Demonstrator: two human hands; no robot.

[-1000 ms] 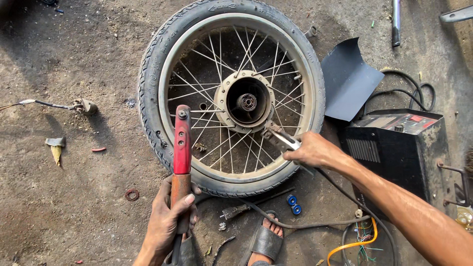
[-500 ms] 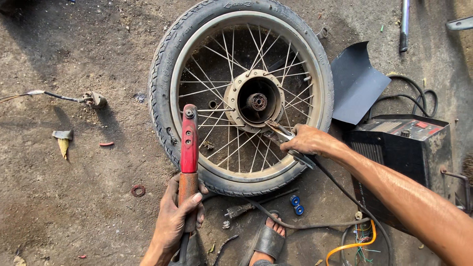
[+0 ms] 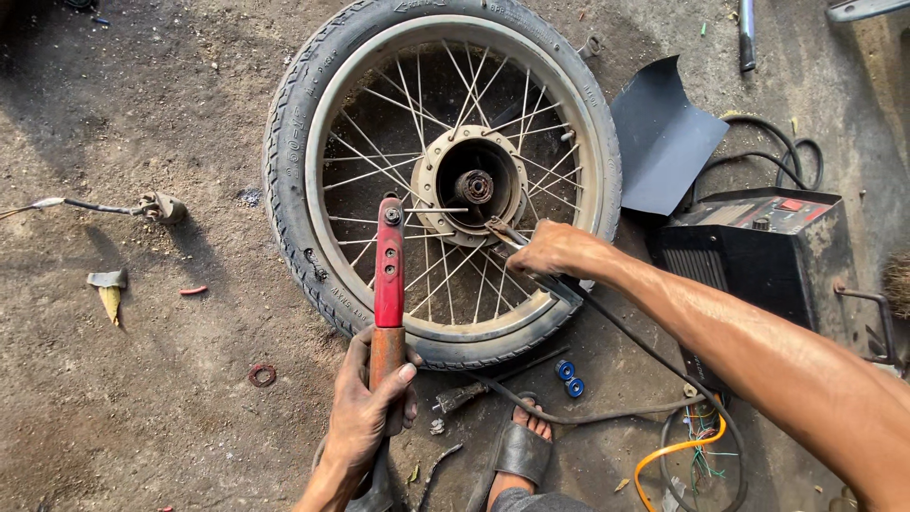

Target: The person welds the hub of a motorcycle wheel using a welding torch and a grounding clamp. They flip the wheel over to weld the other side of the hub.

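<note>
A spoked motorcycle wheel (image 3: 313, 123) with its tyre lies flat on the dirt ground, its metal hub (image 3: 471, 186) in the middle. My left hand (image 3: 372, 417) grips the handle of a red welding electrode holder (image 3: 389, 270), whose head points up over the spokes with a thin rod reaching toward the hub. My right hand (image 3: 555, 251) rests over the wheel's lower right rim and holds a metal clamp (image 3: 502, 230) with a black cable against the hub's edge.
A black welding machine (image 3: 758, 256) stands right of the wheel, cables (image 3: 682, 455) trailing below it. A dark sheet (image 3: 664, 137) lies at upper right. My sandalled foot (image 3: 521, 446) is near the bottom. Blue rings (image 3: 569, 376), a red washer (image 3: 262, 374) and scraps dot the ground.
The view has shifted, so the wheel sits further right and higher in frame. My right hand stays at the hub edge and my left hand keeps its grip on the red holder.
</note>
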